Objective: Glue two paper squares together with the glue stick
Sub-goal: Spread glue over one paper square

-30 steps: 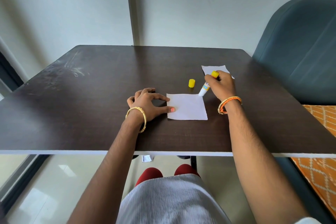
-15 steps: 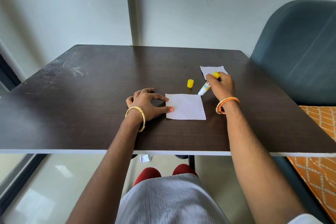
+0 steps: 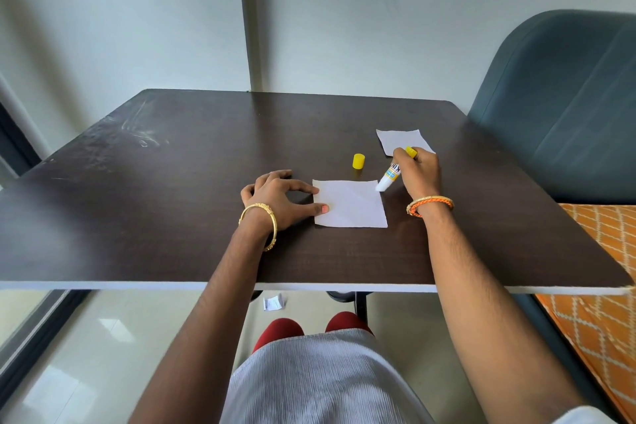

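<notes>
A white paper square (image 3: 351, 204) lies flat on the dark table (image 3: 172, 203). My left hand (image 3: 280, 198) rests at its left edge, thumb and forefinger pressing the paper down. My right hand (image 3: 421, 172) grips an uncapped glue stick (image 3: 390, 176), tilted, with its white tip touching the square's far right corner. The stick's yellow cap (image 3: 358, 161) stands on the table just beyond the square. A second white paper square (image 3: 399, 139) lies farther back on the right, partly hidden by my right hand.
A dark teal chair (image 3: 564, 107) stands right of the table, above an orange patterned surface (image 3: 599, 286). The wall rises just behind the table's far edge. A scrap of paper (image 3: 274, 303) lies on the floor under the table.
The right hand and glue stick stay at the square's far right corner with only a slight shift. The left hand keeps holding the paper.
</notes>
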